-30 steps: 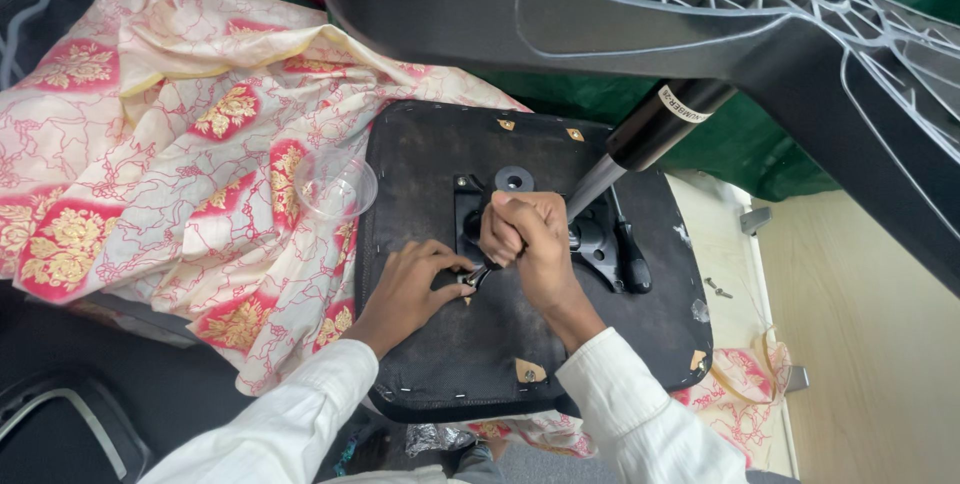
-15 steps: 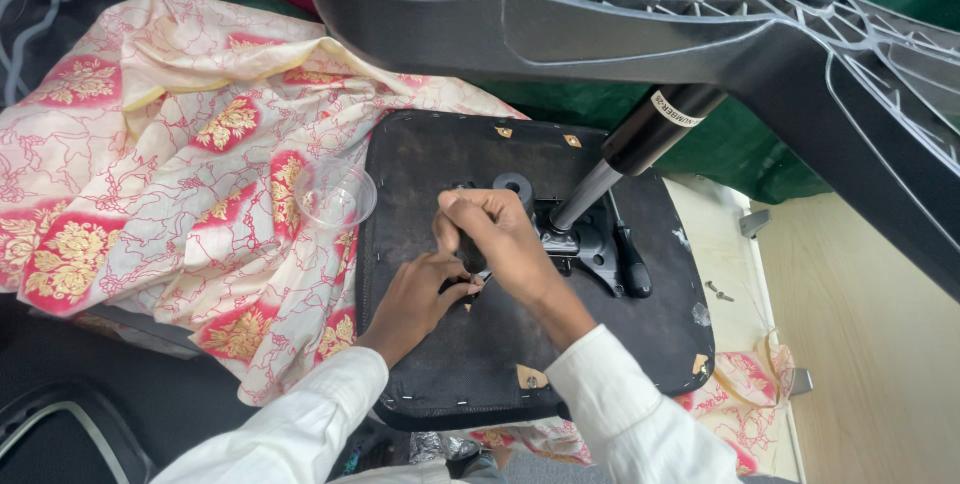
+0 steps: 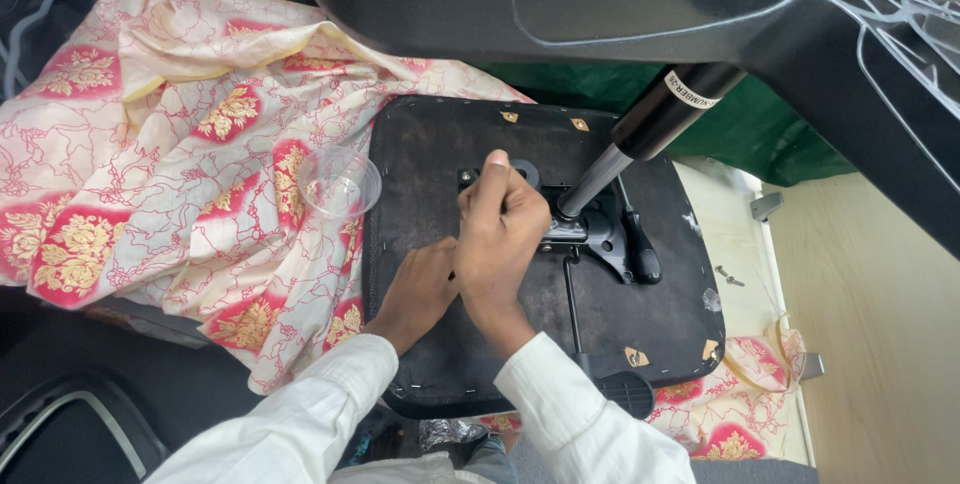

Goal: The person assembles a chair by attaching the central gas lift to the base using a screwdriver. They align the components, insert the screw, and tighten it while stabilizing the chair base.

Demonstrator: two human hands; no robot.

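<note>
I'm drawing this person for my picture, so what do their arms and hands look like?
Both arms wear long white sleeves of a thin, finely checked cloth, loose and creased, ending in plain cuffs at the wrists. The left sleeve and the right sleeve look alike. The left hand and the right hand are bare: no gloves, and no rings or watch in view.

On my feed, both arms come in from the bottom edge wearing long white sleeves of a thin, lightly textured woven cloth. The left white sleeve (image 3: pixel 300 414) is creased along the forearm and ends in a plain hemmed cuff at the wrist. The right white sleeve (image 3: pixel 580 414) matches it, with soft folds near its cuff and no buttons that I can make out. My bare left hand (image 3: pixel 420 289) and bare right hand (image 3: pixel 500 229) carry no gloves, rings or watch that I can see.
</note>
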